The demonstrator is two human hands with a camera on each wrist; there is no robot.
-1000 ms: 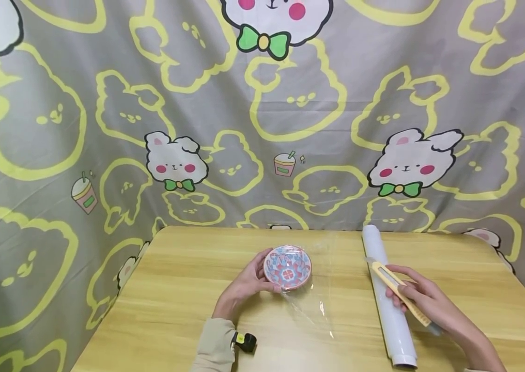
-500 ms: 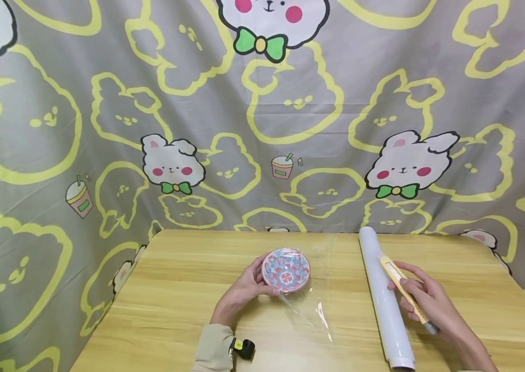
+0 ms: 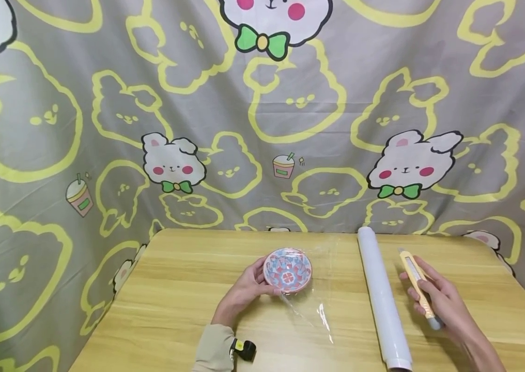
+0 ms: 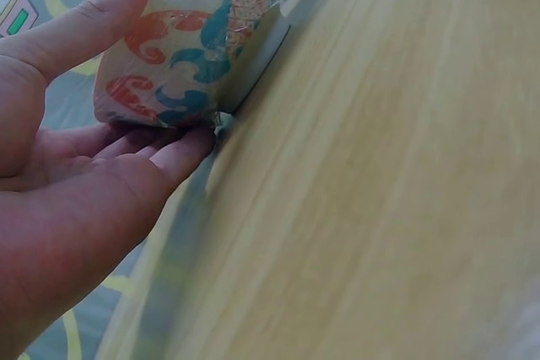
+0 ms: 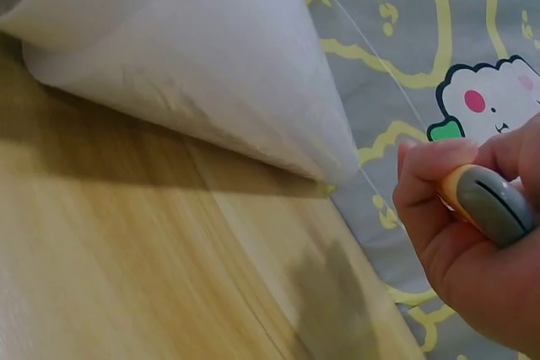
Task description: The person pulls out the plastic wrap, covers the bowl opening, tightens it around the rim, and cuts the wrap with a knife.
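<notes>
My left hand grips the left side of a patterned bowl, thumb at the near rim and fingers around the far side. Clear plastic film covers the bowl and trails to its right as a loose sheet. In the left wrist view, crinkled film clings to the bowl's red and blue outer wall. My right hand holds a yellow utility knife, its tip pointing away from me. The grey end of the knife shows in the right wrist view. A roll of cling film lies between the hands.
All of this is on a wooden table. A patterned curtain hangs right behind the table's far edge and along its left side. On my left wrist is a black strap mount with a yellow label.
My right hand has moved the utility knife from over the cling film roll to the right, apart from it. The left hand and bowl have stayed about the same.
</notes>
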